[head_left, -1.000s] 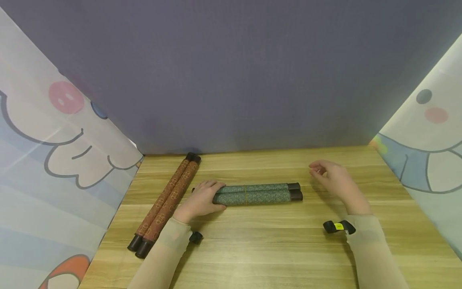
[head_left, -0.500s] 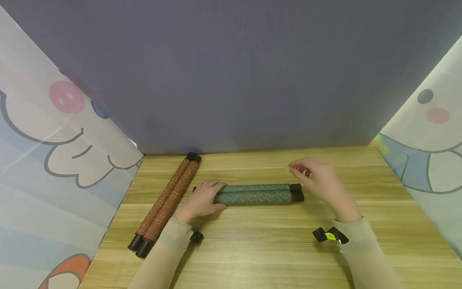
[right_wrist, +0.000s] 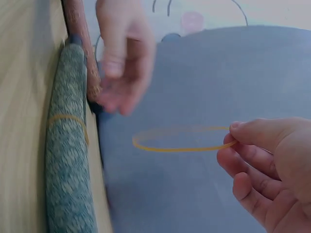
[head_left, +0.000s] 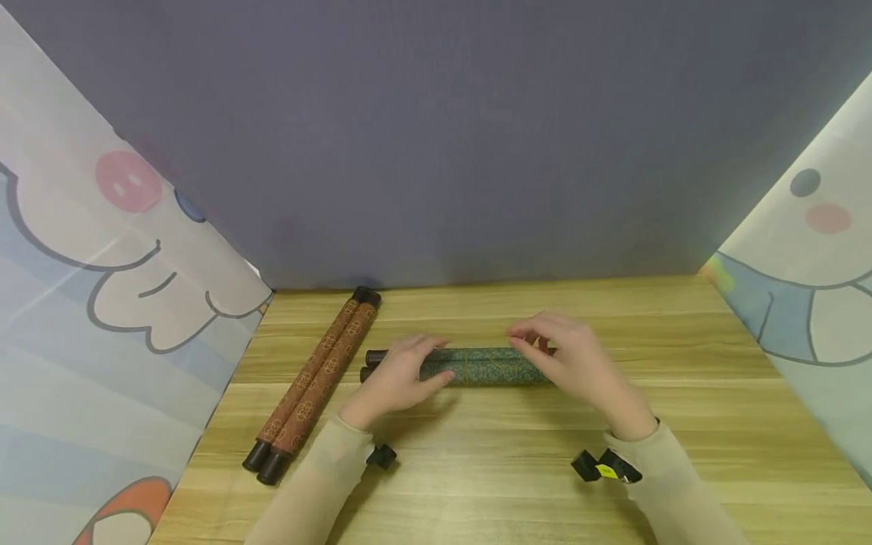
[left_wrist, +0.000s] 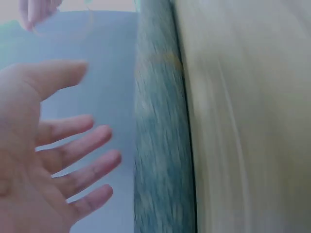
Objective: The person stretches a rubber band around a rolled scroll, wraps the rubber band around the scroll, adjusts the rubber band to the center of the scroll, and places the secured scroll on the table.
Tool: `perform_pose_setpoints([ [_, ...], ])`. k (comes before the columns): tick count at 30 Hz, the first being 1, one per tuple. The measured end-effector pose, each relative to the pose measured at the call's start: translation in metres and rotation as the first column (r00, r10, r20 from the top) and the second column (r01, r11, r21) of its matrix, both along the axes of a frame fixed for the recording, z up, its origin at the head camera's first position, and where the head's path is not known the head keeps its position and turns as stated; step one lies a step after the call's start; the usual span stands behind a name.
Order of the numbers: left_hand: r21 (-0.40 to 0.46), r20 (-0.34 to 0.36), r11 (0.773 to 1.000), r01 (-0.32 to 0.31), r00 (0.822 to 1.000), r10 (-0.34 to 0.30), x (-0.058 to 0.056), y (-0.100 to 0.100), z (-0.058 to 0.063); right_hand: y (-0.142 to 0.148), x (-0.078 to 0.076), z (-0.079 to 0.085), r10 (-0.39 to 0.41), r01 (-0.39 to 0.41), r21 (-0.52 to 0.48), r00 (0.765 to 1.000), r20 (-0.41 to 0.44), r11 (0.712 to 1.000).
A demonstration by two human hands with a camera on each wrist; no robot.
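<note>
Two green patterned scrolls (head_left: 493, 374) with dark end caps lie side by side across the table, with a thin yellow rubber band (right_wrist: 68, 117) round them. Above their left part hovers my left hand (head_left: 400, 375), fingers spread and apart from the scrolls in the left wrist view (left_wrist: 29, 145). My right hand (head_left: 568, 359) is over their right part and covers those end caps in the head view. Between its thumb and index finger it pinches a second yellow rubber band (right_wrist: 182, 149), which hangs in a loose loop toward the left hand.
Two reddish-brown flowered scrolls (head_left: 319, 378) with dark caps lie slanted at the left of the wooden table (head_left: 477, 469). A grey panel (head_left: 477, 151) stands along the back edge. Cartoon-printed sheets (head_left: 817, 303) stand at both sides.
My right hand has moved left and in over the green scrolls with the rubber band. My left hand has let go of the scrolls, lifted and shifted slightly right, uncovering their left caps.
</note>
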State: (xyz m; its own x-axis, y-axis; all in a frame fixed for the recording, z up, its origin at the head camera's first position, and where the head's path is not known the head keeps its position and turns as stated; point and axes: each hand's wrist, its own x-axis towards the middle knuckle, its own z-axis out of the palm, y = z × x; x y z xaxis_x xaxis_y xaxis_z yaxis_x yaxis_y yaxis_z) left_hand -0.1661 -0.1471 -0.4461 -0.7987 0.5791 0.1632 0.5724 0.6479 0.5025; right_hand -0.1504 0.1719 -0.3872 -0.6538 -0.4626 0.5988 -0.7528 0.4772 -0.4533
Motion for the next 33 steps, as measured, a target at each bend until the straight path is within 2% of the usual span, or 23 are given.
perform_pose_setpoints([
  [2, 0.084, -0.005, 0.996, 0.019, 1.0, -0.019, 0.006, 0.01, 0.004, -0.005, 0.002, -0.001, 0.017, -0.017, -0.006, 1.0, -0.003, 1.0],
  [6, 0.233, 0.046, 0.971, 0.053, 0.997, -0.065, 0.018, 0.027, 0.009, -0.015, 0.006, -0.003, 0.055, -0.056, -0.019, 0.998, -0.025, 0.998],
  [11, 0.333, 0.058, 0.938, 0.096, 0.991, -0.122, 0.027, 0.039, 0.008, -0.025, 0.008, -0.008, 0.09, -0.093, -0.037, 0.994, -0.059, 0.995],
  [17, 0.361, 0.039, 0.928, 0.089, 0.993, -0.111, 0.029, 0.042, 0.007, -0.027, 0.009, -0.008, 0.075, -0.078, -0.053, 0.996, -0.057, 0.996],
  [23, 0.369, 0.039, 0.926, 0.084, 0.994, -0.106, 0.026, 0.039, 0.008, -0.022, 0.007, -0.006, 0.069, -0.072, -0.057, 0.996, -0.048, 0.996],
  [29, 0.374, 0.041, 0.927, 0.035, 0.998, -0.054, 0.023, 0.032, 0.012, -0.017, 0.004, -0.005, 0.072, -0.075, -0.046, 0.996, -0.056, 0.996],
  [33, 0.402, 0.021, 0.916, 0.009, 1.0, -0.019, 0.022, 0.029, 0.016, -0.014, 0.003, -0.005, 0.099, -0.102, -0.027, 0.991, -0.091, 0.994],
])
